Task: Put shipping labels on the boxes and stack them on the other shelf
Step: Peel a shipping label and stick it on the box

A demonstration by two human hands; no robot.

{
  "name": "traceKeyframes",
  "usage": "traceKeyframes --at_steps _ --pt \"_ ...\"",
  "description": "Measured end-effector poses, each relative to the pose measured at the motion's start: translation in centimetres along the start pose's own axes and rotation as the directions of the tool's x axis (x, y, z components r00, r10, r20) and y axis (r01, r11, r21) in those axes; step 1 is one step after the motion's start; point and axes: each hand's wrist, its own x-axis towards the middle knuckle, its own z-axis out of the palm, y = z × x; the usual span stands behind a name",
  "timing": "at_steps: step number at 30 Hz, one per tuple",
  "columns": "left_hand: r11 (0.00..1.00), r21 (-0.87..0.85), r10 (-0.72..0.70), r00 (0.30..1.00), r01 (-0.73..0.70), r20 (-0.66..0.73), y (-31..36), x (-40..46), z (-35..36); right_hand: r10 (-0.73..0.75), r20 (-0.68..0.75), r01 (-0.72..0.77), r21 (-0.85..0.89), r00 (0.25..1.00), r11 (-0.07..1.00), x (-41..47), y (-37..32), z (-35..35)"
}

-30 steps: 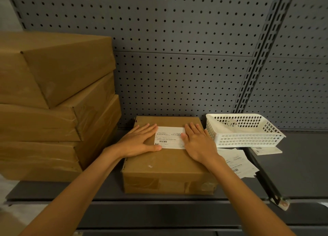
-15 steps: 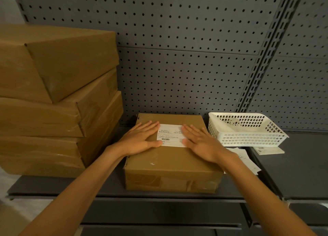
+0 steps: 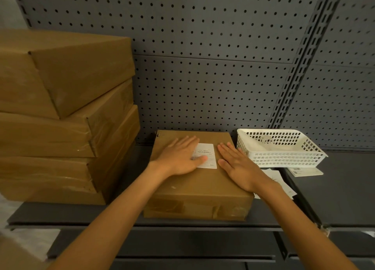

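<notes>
A brown cardboard box lies flat on the dark shelf in the middle. A white shipping label is stuck on its top. My left hand lies flat on the box with straight fingers, its thumb over the label's left part. My right hand lies flat on the box top just right of the label, fingers straight. A stack of several larger brown boxes stands on the shelf at the left.
A white plastic basket sits right of the box at the back. Loose label sheets lie under and in front of it. The neighbouring shelf lies to the right. Grey pegboard forms the back wall.
My right hand has slid rightward off the label, uncovering more of it. My left hand stays pressed on the label's left side. The view has shifted slightly.
</notes>
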Motion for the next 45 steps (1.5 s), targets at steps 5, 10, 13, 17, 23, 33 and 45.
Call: traceKeyframes --at_steps 5,10,13,17,23,33,45 --pt "0.998 0.021 0.051 0.996 -0.053 0.068 -0.1 0.2 1.4 0.001 0.001 -0.001 0.084 1.000 0.996 0.1 0.3 0.2" --pt "0.999 0.039 0.017 0.997 -0.019 0.072 -3.5 -1.4 0.9 -0.010 0.005 0.009 0.088 1.000 0.996 0.1 0.4 0.2" --pt "0.999 0.030 0.009 0.998 -0.011 0.068 -3.8 -1.7 0.9 0.002 0.021 -0.003 0.024 1.000 1.000 0.1 0.2 -0.2" --pt "0.999 0.032 0.008 0.998 -0.009 0.054 -3.6 -1.6 1.1 -0.003 -0.026 0.000 -0.090 1.000 0.996 0.7 -1.3 -1.0" --pt "1.000 0.022 0.006 0.998 -0.007 0.055 -3.8 -1.5 1.1 -0.097 0.064 0.101 -0.049 0.993 0.994 0.7 -2.5 -0.3" --pt "0.993 -0.096 0.073 0.995 -0.067 0.065 -6.7 -1.5 1.1 -0.143 0.077 0.131 0.141 0.987 0.981 0.6 -0.6 -0.9" --pt "0.997 -0.052 0.055 0.998 -0.054 0.019 -6.5 -1.6 1.5 -0.105 0.040 0.109 -0.121 0.994 0.987 3.0 -4.9 -0.3"
